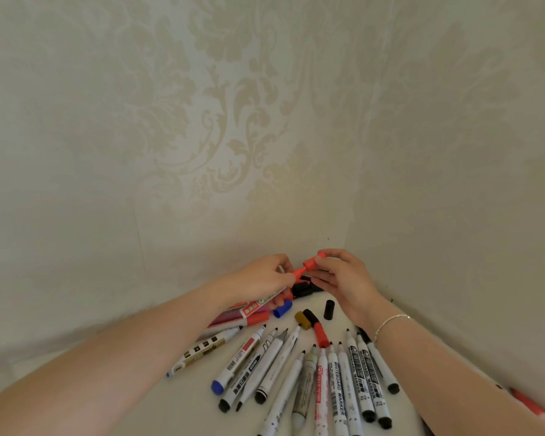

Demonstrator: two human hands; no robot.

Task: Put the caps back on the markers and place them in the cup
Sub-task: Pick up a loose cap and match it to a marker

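A pale damask-patterned wallpaper filled most of the view, meeting in a corner behind a white tabletop strewn with markers. Close to that corner, the left hand pinched a red whiteboard marker by its barrel, red tip end pointing up and right. The right hand pinched a red cap between thumb and fingertips, its open end turned toward the tip and just beside it; the cap did not appear seated yet, so this marker counted as in hand but not finished.

Just below the hands lay loose caps: a blue cap, a black cap, a brown-gold cap touching another black one, a second red cap, and a dark cluster under the hands that could not be told apart. To the left lay a capped red marker over what looked like a pinkish one.

Nearer the person, a fan of uncapped whiteboard markers spread out with bare tips pointing toward the caps, more than a dozen by appearance, among them a blue-ended marker and a gold-labelled marker. Another reddish marker showed at the far right edge beyond the right forearm, which wore a thin bracelet.

No cup was visible anywhere, so nothing could be judged as placed in it. By these signs the task was in its early part: one cap being fitted, nearly all markers left to cap, and every one left to put away
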